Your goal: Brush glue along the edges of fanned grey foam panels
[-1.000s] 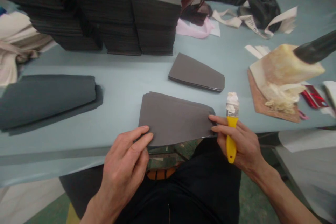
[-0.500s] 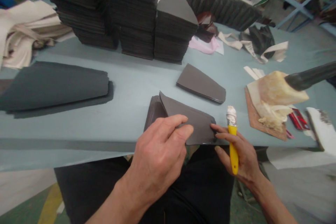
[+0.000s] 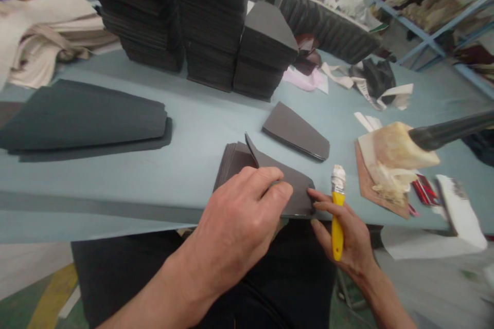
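Observation:
At the table's front edge lies a small stack of dark grey tapered cut pieces (image 3: 230, 162), fanned at its left end. My left hand (image 3: 247, 211) is closed over the top piece (image 3: 295, 182), whose left end curls up off the stack; its lower fingers are hidden. My right hand (image 3: 349, 234) holds a yellow-handled paintbrush (image 3: 337, 216) between its fingers, white-coated bristles pointing away from me. The right fingertips also touch the narrow right end of the top piece. Just beyond lies another small pile of the same pieces (image 3: 297, 131).
Tall dark stacks (image 3: 216, 25) stand at the back. Larger dark pieces (image 3: 85, 118) lie left, beside cream fabric (image 3: 50, 36). To the right are a glue-crusted, cream-coloured container (image 3: 397, 146) with a black handle, a brown board (image 3: 365, 185) and a red item (image 3: 424, 190).
The top piece's left end is bent up more steeply, and my left hand has shifted slightly right over it. My right hand keeps the brush at the narrow end. The camera view has shifted slightly.

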### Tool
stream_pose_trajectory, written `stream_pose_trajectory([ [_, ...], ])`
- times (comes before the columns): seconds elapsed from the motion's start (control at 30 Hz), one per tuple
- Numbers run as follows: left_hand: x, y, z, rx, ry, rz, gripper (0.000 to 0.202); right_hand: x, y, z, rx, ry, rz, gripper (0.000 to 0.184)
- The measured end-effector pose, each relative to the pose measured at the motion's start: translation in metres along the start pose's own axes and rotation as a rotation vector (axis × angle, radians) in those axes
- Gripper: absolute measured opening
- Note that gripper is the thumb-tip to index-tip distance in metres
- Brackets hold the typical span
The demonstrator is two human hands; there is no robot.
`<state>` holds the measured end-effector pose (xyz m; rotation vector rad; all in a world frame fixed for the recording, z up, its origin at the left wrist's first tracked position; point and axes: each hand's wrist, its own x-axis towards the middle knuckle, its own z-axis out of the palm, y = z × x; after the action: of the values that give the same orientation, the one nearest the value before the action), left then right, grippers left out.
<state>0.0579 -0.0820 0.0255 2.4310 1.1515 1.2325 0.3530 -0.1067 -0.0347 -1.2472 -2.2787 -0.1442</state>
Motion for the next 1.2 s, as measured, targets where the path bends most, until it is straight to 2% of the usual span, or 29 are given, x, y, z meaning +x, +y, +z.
stream_pose_trajectory([
  [0.3, -0.035, -0.038, -0.009, 0.029, -0.108, -0.098, 0.031, -0.003, -0.003, 0.003, 0.01, 0.038, 0.012, 0.014],
  [0.6, -0.05, -0.048, -0.011, 0.082, -0.154, -0.08, 0.03, -0.001, -0.007, 0.004, 0.022, 0.063, 0.027, 0.021],
  [0.73, -0.052, -0.05, -0.018, 0.103, -0.152, -0.101, 0.025, -0.002, -0.007, 0.006, 0.049, 0.071, 0.043, 0.025],
  [0.87, -0.044, -0.051, -0.029, 0.135, -0.121, -0.117, 0.02, -0.003, -0.006, 0.007, 0.07, 0.092, 0.054, 0.025],
  [1.0, -0.025, -0.059, -0.031, 0.151, -0.104, -0.141, 0.016, -0.005, -0.004, 0.004, 0.075, 0.118, 0.065, 0.024],
  [1.13, 0.0, -0.071, -0.018, 0.12, -0.189, -0.049, 0.025, 0.009, -0.009, -0.002, 0.042, 0.174, 0.096, 0.025],
  [1.2, 0.011, -0.075, -0.008, 0.133, -0.275, 0.01, 0.035, 0.025, -0.015, -0.002, 0.042, 0.196, 0.098, 0.024],
])
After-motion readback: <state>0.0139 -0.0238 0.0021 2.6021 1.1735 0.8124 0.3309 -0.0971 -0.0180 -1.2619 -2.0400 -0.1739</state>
